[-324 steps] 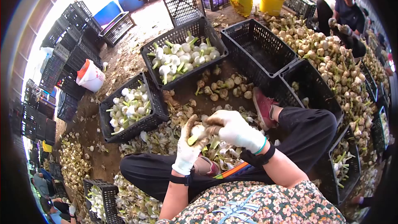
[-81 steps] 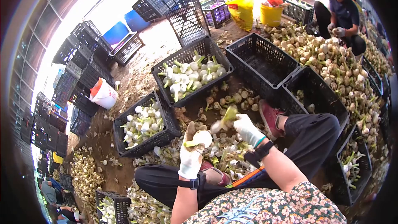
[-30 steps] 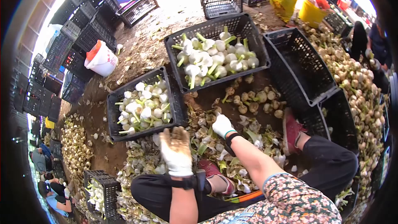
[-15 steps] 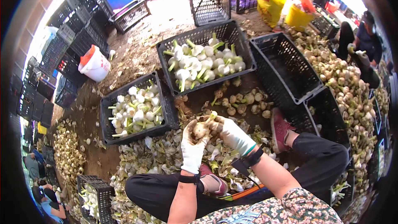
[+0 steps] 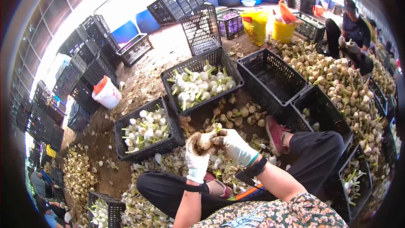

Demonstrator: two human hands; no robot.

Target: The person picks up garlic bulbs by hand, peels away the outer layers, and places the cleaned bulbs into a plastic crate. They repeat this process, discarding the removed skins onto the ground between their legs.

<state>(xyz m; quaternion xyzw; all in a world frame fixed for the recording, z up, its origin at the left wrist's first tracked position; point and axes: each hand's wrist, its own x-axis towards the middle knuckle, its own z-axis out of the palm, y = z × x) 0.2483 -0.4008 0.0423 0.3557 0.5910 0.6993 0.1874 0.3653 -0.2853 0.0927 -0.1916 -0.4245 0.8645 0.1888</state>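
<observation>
My left hand, in a white glove with dirty fingers, is wrapped round a garlic bulb. From the other side my right hand, also gloved, pinches at the bulb's stem and outer skin. Both hands are above a heap of peeled garlic skins between my legs. Loose unpeeled bulbs lie on the ground just beyond the hands. Cleaned white bulbs with green stems fill a black crate at the left and another black crate farther ahead.
At the right are a black crate with nothing visible inside and a large garlic heap, where a person sits working. A white bucket, yellow containers and stacked crates stand farther off. Another person is at lower left.
The head view has tilted up and shifted, showing more of the background. Both hands still hold the bulb, with some papery skin pulled about its stem side.
</observation>
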